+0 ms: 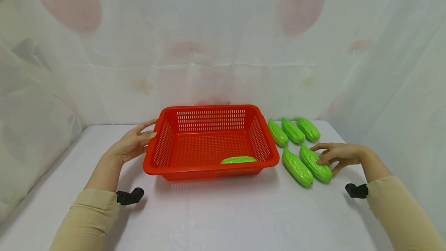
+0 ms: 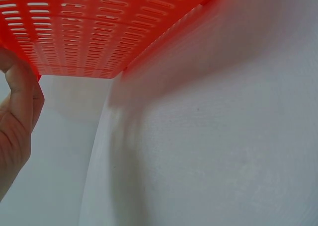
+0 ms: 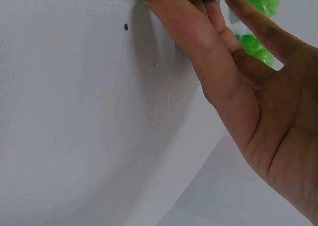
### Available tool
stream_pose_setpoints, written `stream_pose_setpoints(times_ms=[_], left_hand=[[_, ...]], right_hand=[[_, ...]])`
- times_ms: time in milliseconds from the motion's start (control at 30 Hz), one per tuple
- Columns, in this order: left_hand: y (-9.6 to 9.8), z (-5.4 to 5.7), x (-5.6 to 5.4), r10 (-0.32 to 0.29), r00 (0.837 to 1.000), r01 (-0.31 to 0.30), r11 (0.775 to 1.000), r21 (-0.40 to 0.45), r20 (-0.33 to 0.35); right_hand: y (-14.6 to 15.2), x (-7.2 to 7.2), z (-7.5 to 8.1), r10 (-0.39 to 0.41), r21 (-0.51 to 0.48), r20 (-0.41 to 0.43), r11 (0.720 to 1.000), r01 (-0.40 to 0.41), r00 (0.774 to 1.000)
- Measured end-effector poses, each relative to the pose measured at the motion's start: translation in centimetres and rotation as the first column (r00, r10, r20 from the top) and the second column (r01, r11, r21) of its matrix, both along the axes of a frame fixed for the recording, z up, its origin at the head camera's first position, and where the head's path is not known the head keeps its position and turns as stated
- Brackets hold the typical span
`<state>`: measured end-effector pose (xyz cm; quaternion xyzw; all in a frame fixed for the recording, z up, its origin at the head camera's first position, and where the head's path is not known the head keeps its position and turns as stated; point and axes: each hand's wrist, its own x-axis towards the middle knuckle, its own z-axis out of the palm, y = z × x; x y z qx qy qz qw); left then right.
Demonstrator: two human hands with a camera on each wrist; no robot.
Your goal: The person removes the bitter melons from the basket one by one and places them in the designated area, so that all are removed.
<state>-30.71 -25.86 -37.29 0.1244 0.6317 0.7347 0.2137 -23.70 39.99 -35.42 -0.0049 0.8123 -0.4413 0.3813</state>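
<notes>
A red plastic basket [image 1: 212,169] with slotted walls stands on the table, and a green bitter melon [image 1: 238,160] lies inside near its front wall. My left hand [image 1: 134,141] holds the basket's left rim, fingers and thumb at the edge. To the basket's right, my right hand [image 1: 339,155] has its fingers and thumb about another bitter melon [image 1: 312,162], which rests on the table. Part of that melon shows at the top of the right wrist view, above the thumb [image 3: 208,62]. Beside it on the left lies one more bitter melon [image 1: 297,167].
Three more bitter melons lie in a row behind: one against the basket's right side [image 1: 278,133], a middle melon [image 1: 293,131] and a right melon [image 1: 308,129]. A white cloth covers the table [image 1: 223,216]. A printed curtain [image 1: 223,49] hangs along the table's back edge.
</notes>
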Motion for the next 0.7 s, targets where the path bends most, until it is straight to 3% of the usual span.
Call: stream_pose_setpoints(times_ms=[300,700], left_hand=[[0.0,0.0,0.0,0.003,1.000,-0.003,1.000,0.002,0.000],[0.1,0.2,0.1,0.017,1.000,-0.016,1.000,-0.013,0.015]], right_hand=[[0.0,-0.4,0.2,0.012,0.036,-0.024,0.999,-0.011,1.000],[-0.3,-1.2,2.0,0.060,0.114,-0.181,0.993,-0.040,0.982]])
